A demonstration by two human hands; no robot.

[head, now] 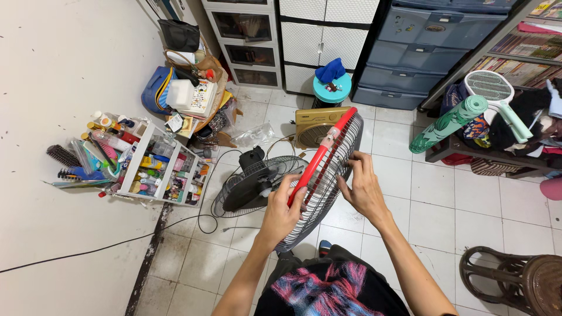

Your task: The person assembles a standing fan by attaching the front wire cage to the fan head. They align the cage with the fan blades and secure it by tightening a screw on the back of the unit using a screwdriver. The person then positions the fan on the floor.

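A round wire fan grille (328, 175) with a red rim band is held on edge above the tiled floor. My left hand (285, 212) grips its near rim on the red band. My right hand (363, 187) presses on the wire face from the right, fingers spread over the mesh. Behind the grille lies the fan body (253, 182), with its black motor housing and rear wire guard, tipped on the floor. Its black cord trails left across the tiles.
A small white shelf (153, 171) crowded with bottles stands at left, bags and boxes behind it. A gold box fan (316, 126) and teal stool (332, 89) sit beyond. Drawer cabinets line the back; a dark wooden chair (515, 280) is at lower right.
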